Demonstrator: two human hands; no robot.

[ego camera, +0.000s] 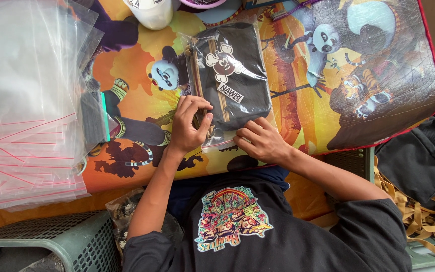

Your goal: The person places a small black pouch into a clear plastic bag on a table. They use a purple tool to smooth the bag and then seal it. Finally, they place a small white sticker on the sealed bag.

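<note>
One black pouch in its clear bag lies mid-table near the front edge of the cartoon-printed cloth. My left hand pinches the bag's mouth; my right hand presses it flat. One stack of zip bags fills the left edge.

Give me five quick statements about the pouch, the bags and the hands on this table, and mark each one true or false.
1. The black pouch lies inside a clear bag. True.
2. The left hand rests on the stack of clear bags. False: it is at the near end of the bagged pouch.
3. The right hand presses the bag's near edge. True.
4. The stack of clear bags lies to the person's right. False: it lies to the left.
5. A white cup stands beyond the pouch. True.
</note>
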